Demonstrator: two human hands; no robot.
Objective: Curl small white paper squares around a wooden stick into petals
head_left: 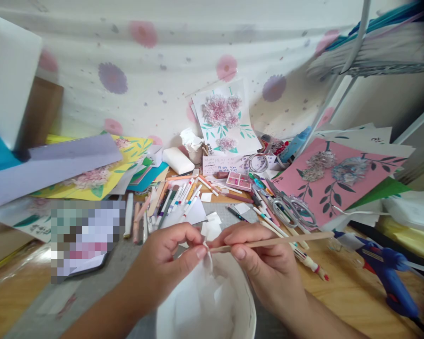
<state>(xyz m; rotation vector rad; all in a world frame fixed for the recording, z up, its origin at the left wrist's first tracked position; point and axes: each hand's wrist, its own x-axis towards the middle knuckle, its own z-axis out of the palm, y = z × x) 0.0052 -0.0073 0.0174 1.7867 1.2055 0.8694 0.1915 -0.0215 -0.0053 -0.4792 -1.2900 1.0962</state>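
My left hand (173,261) is closed, with thumb and forefinger pinching a small twisted piece of white paper (208,260). My right hand (272,266) grips a thin flat wooden stick (297,238) that points out to the right. The stick's left end reaches the paper piece, and the fingertips of both hands almost meet there. Right below the hands stands a white tub (251,301) with loose white paper pieces (207,301) inside. Fingers partly hide where stick and paper meet.
Markers (183,197) lie scattered behind the hands. Scissors (291,209) rest at right, near a pink flower picture (342,179). A blue glue gun (385,268) is on the far right. A phone (88,240), partly blurred, stands at left. A white flower picture (247,127) leans at the back.
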